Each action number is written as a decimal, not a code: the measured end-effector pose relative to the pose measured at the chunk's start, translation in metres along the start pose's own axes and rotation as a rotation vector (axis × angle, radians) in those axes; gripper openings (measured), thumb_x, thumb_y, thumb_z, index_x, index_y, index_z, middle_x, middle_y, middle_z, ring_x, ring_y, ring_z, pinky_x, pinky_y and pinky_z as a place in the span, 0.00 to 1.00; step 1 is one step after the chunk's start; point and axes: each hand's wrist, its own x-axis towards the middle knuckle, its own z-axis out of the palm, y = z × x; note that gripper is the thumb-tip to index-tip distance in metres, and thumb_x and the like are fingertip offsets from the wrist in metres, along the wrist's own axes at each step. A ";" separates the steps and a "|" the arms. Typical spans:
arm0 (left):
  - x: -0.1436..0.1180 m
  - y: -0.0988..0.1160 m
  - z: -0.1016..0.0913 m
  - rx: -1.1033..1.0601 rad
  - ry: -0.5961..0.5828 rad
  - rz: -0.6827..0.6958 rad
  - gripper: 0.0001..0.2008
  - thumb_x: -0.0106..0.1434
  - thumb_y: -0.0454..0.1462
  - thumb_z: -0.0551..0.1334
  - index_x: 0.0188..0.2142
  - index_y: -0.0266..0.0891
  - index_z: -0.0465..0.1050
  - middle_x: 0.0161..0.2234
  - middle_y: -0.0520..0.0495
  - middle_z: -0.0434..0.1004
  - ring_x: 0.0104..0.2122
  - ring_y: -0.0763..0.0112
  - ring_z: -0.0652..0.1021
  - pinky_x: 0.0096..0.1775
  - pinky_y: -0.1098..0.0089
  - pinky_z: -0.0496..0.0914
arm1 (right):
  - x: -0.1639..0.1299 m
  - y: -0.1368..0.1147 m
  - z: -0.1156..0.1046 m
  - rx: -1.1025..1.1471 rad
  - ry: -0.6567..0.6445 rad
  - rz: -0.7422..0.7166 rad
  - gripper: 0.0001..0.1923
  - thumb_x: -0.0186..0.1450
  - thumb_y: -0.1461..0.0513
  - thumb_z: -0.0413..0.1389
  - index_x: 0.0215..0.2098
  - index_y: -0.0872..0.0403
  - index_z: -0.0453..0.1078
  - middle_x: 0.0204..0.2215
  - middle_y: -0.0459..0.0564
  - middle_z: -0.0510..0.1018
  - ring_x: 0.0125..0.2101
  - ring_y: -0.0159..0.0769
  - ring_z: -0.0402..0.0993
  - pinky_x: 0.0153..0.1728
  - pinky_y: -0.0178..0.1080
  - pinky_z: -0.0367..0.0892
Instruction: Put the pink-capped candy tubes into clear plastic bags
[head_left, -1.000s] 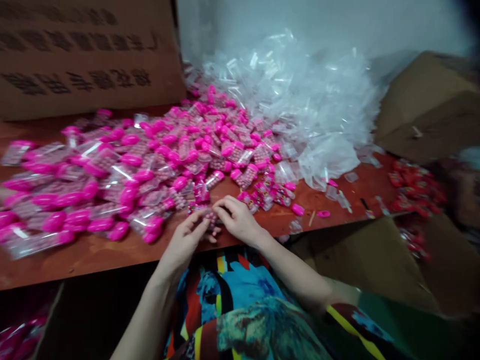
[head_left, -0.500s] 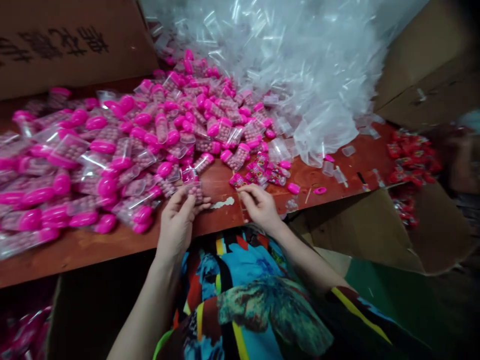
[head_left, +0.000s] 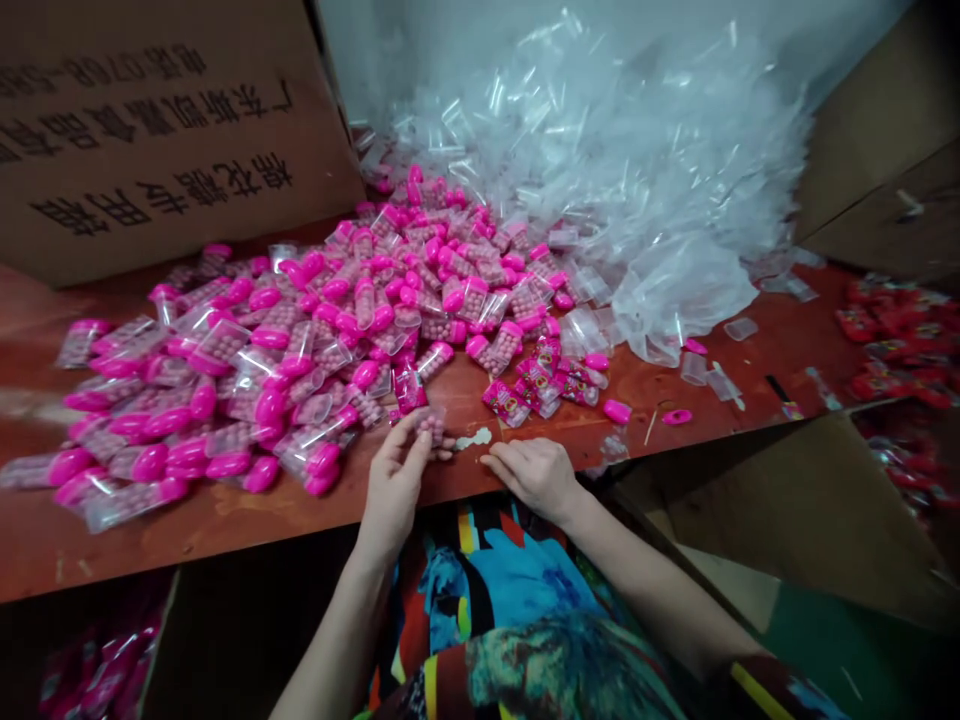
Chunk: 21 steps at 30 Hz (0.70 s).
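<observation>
My left hand (head_left: 397,480) is closed around a small clear plastic bottle of pink candy balls (head_left: 429,425), just above the table's front edge. Fingers partly cover it, so I cannot see whether it has a cap. Past its fingertips lies a shiny pink printed packet (head_left: 409,388). My right hand (head_left: 534,478) rests at the table edge, fingers curled and pressed together; whatever they may hold is hidden. Beyond it lie several pink printed packets (head_left: 536,380). Between the hands a whitish patch (head_left: 474,438) shows on the tabletop.
A large heap of pink-capped candy bottles (head_left: 292,370) covers the left of the red-brown table (head_left: 225,535). Behind is a pile of clear empty plastic bottles (head_left: 600,170). Loose pink caps (head_left: 617,411), red packets (head_left: 900,340) and cardboard boxes (head_left: 180,130) are around.
The view has swung, so the table sits lower and further right. My right hand has drawn back from the pink packets toward the table edge, its fingers curling in. My left hand keeps its bottle.
</observation>
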 end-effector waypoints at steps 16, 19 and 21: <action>0.004 0.005 0.021 -0.083 -0.168 -0.168 0.21 0.60 0.43 0.67 0.51 0.38 0.73 0.44 0.41 0.78 0.37 0.63 0.80 0.35 0.68 0.75 | 0.070 -0.026 -0.008 1.104 0.180 0.429 0.09 0.62 0.61 0.56 0.41 0.51 0.68 0.39 0.50 0.78 0.42 0.40 0.77 0.46 0.45 0.73; 0.005 0.004 0.020 -0.082 -0.171 -0.171 0.21 0.60 0.43 0.67 0.52 0.38 0.72 0.43 0.42 0.79 0.36 0.64 0.80 0.35 0.67 0.75 | 0.065 -0.034 -0.006 0.786 0.192 0.246 0.10 0.69 0.58 0.52 0.47 0.50 0.69 0.45 0.51 0.78 0.47 0.39 0.76 0.50 0.45 0.71; 0.005 0.003 0.020 -0.073 -0.182 -0.163 0.21 0.61 0.42 0.67 0.52 0.39 0.72 0.43 0.42 0.79 0.33 0.68 0.80 0.35 0.67 0.75 | 0.060 -0.037 -0.004 0.544 0.121 0.139 0.12 0.71 0.59 0.50 0.50 0.49 0.70 0.48 0.52 0.78 0.50 0.41 0.74 0.52 0.46 0.69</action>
